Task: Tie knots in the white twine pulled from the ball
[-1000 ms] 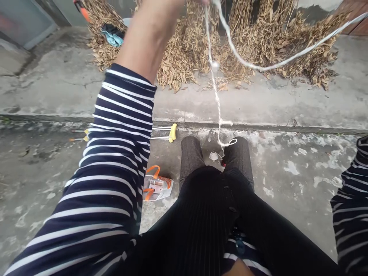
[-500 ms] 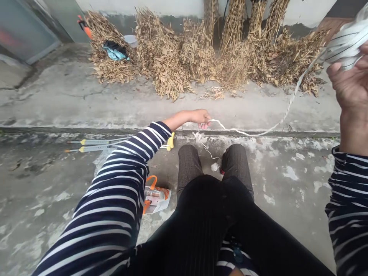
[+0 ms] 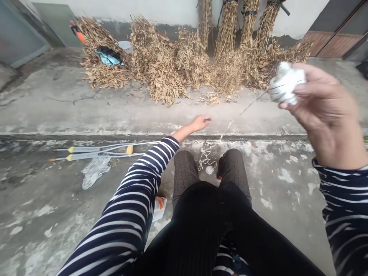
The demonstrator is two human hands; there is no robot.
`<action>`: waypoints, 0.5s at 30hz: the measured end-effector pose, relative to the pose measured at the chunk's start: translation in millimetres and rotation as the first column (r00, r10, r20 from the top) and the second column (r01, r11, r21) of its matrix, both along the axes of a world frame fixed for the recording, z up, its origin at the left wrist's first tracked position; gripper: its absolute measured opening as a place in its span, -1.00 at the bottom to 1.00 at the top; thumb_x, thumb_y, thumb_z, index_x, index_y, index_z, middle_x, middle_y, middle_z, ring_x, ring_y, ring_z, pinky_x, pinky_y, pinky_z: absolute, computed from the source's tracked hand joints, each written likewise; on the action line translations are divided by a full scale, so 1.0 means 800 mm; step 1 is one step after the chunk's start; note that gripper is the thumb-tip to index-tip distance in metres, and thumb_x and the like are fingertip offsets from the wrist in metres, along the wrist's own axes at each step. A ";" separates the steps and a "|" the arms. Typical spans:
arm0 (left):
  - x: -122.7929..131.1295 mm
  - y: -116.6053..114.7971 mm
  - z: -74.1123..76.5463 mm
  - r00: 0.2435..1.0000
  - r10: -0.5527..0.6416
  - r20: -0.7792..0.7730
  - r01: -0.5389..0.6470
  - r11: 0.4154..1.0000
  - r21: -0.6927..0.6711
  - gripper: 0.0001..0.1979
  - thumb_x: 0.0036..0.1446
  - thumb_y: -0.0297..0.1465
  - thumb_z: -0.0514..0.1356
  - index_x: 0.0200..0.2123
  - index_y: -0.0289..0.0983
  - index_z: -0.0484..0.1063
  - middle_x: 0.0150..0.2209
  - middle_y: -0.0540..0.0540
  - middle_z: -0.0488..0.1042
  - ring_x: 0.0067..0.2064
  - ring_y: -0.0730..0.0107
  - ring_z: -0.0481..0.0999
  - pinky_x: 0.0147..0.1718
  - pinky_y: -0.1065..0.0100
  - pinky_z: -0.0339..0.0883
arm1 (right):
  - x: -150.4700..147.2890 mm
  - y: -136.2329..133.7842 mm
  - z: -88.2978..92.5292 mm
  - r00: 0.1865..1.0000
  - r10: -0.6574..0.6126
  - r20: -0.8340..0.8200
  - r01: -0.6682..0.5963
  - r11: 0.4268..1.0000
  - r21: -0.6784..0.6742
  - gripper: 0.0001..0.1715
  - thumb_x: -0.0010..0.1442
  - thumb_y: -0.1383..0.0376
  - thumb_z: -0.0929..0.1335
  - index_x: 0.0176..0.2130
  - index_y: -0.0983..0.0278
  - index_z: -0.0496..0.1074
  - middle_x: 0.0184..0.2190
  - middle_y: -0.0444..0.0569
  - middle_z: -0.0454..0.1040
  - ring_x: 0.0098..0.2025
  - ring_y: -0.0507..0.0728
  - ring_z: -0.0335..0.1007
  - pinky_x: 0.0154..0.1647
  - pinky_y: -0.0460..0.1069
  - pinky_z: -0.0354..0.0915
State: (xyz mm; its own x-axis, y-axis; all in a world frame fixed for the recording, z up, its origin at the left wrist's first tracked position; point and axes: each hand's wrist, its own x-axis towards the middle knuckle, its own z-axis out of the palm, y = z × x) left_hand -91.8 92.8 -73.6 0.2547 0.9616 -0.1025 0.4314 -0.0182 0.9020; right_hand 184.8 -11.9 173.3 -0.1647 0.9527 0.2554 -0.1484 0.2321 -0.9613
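Note:
My right hand (image 3: 322, 99) is raised at the right with its fingers closed on a ball of white cord (image 3: 287, 82) that has thin dark lines across it. A blurred strand (image 3: 253, 102) runs down and left from the ball, and its far course is hard to follow. My left hand (image 3: 202, 122) reaches over the step edge. Its fingers stretch to the right, somewhat apart, and no cord is visible in them. Between my knees, a small white ball (image 3: 209, 170) lies on the ground beside loose loops of cord (image 3: 204, 158).
Dried plant bundles (image 3: 163, 65) lean along the wall, with a blue and black cloth (image 3: 109, 56) on them. Crutches (image 3: 94, 153) and a clear plastic bag (image 3: 96, 172) lie at the left. An orange and white bag (image 3: 159, 209) stands by my leg, partly hidden.
My right hand has moved left and inward with the cord ball. The cord that ran to my left fingers no longer shows there. Cord between my knees now lies in loops.

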 end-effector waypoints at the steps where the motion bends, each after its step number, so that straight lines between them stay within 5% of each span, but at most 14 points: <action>1: 0.020 -0.006 0.017 0.990 -0.041 0.135 0.039 0.999 0.018 -0.80 0.22 -0.35 0.30 -0.12 -0.31 0.62 -0.04 -0.21 0.67 -0.12 0.25 0.61 -0.11 0.31 0.46 | -0.011 0.004 -0.009 1.000 0.012 0.010 -0.011 0.997 -0.076 -0.61 -0.25 0.50 0.53 -0.30 0.27 0.65 -0.35 -0.08 0.62 -0.43 0.04 0.52 -0.61 -0.15 0.44; 4: 0.072 -0.035 0.074 0.867 -0.152 0.474 0.105 0.987 0.124 -0.68 0.37 -0.18 0.24 0.03 -0.24 0.60 0.02 -0.18 0.66 0.03 0.27 0.62 0.05 0.28 0.44 | -0.026 0.028 -0.038 0.999 0.033 0.018 -0.028 0.974 -0.225 -0.53 -0.23 0.51 0.55 -0.23 0.30 0.61 -0.33 -0.07 0.62 -0.42 0.06 0.54 -0.57 -0.10 0.49; 8: 0.101 -0.072 0.122 0.766 -0.172 0.619 0.053 0.977 0.206 -0.71 0.41 -0.17 0.21 -0.12 -0.27 0.60 -0.24 -0.10 0.67 -0.10 0.36 0.64 0.08 0.27 0.41 | -0.027 0.059 -0.070 0.994 0.103 0.047 -0.087 0.963 -0.256 -0.56 -0.11 0.47 0.56 -0.17 0.23 0.58 -0.34 -0.08 0.59 -0.37 0.09 0.55 -0.46 -0.02 0.57; 11: 0.101 -0.081 0.122 0.769 -0.146 0.623 0.029 0.981 0.194 -0.81 0.36 -0.32 0.25 -0.26 -0.30 0.57 -0.41 -0.04 0.61 -0.28 0.43 0.60 -0.01 0.30 0.41 | -0.027 0.065 -0.079 0.993 0.109 0.038 -0.093 0.950 -0.298 -0.52 -0.12 0.48 0.56 -0.14 0.23 0.57 -0.31 -0.07 0.60 -0.35 0.11 0.55 -0.46 -0.01 0.57; 15: 0.093 -0.080 0.089 0.806 -0.095 0.584 0.039 0.993 0.108 -0.83 0.31 -0.41 0.24 -0.36 -0.32 0.51 -0.48 -0.03 0.58 -0.36 0.44 0.58 -0.09 0.32 0.40 | -0.032 0.053 -0.063 0.999 0.021 -0.027 -0.030 0.921 -0.389 -0.53 -0.11 0.56 0.49 -0.15 0.27 0.54 -0.32 -0.11 0.62 -0.37 0.02 0.50 -0.49 -0.14 0.49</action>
